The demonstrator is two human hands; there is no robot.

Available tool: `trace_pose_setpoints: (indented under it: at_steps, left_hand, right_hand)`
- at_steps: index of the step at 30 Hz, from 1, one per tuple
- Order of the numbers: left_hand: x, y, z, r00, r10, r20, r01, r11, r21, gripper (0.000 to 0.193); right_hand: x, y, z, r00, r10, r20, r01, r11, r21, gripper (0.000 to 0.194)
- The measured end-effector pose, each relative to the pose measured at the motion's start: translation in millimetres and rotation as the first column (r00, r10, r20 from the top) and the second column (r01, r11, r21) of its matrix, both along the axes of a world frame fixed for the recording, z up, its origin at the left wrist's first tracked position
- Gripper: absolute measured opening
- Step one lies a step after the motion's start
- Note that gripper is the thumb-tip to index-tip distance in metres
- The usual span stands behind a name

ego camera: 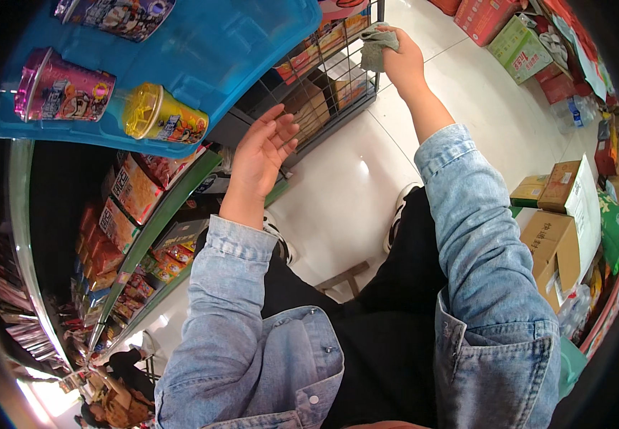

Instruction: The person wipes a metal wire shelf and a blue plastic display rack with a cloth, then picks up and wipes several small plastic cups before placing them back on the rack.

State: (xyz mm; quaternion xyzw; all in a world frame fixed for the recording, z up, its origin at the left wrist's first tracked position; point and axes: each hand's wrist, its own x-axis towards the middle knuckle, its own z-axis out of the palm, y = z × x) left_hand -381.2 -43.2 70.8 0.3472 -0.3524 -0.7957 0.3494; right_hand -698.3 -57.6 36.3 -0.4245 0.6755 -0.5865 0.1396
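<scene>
My right hand [405, 61] grips a folded grey-green cloth [376, 47] at the corner of a black wire rack [336, 80]. In front of the rack, my left hand [264, 150] is raised with its fingers apart and nothing in it. A blue plastic tray [223, 48] lies up and to the left of that hand. Tipped on their sides on it are a yellow lidded cup [173, 115], a pink lidded cup [71, 88] and a dark printed cup [127, 16].
Shelves with a green edge [154, 225] hold snack packets [138, 187] on my left. Cardboard boxes [542, 241] and a green carton [521, 48] stand on the right. Below is a white tiled floor [336, 187]. Other people [122, 397] are at the lower left.
</scene>
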Motion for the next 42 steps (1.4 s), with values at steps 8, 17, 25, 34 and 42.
trace_pose_setpoints:
  at_steps: [8, 17, 25, 34, 42]
  left_hand:
    - [17, -11, -6, 0.988, 0.152, -0.023, -0.149, 0.983, 0.106, 0.039]
    - [3, -20, -11, 0.922, 0.232, -0.309, -0.101, 0.917, 0.387, 0.031]
    - [4, -20, -12, 0.91, 0.247, -0.332, -0.089, 0.901, 0.425, 0.029]
    - [5, -20, -12, 0.917, 0.217, -0.334, -0.059, 0.903, 0.426, 0.029]
    - [3, -20, -14, 0.922, 0.217, -0.32, -0.072, 0.91, 0.409, 0.03]
  right_hand:
    - [1, -11, -14, 0.971, -0.056, -0.231, 0.002, 0.974, -0.226, 0.041]
    - [15, -19, -17, 0.998, -0.035, -0.054, 0.024, 0.984, -0.176, 0.042]
    - [36, -12, -15, 0.997, -0.076, -0.033, 0.069, 0.984, -0.162, 0.039]
    - [47, -10, -13, 0.992, 0.038, -0.122, -0.057, 0.987, -0.153, 0.036]
    - [96, 0, -8, 0.989, 0.012, -0.15, -0.036, 0.988, -0.153, 0.042]
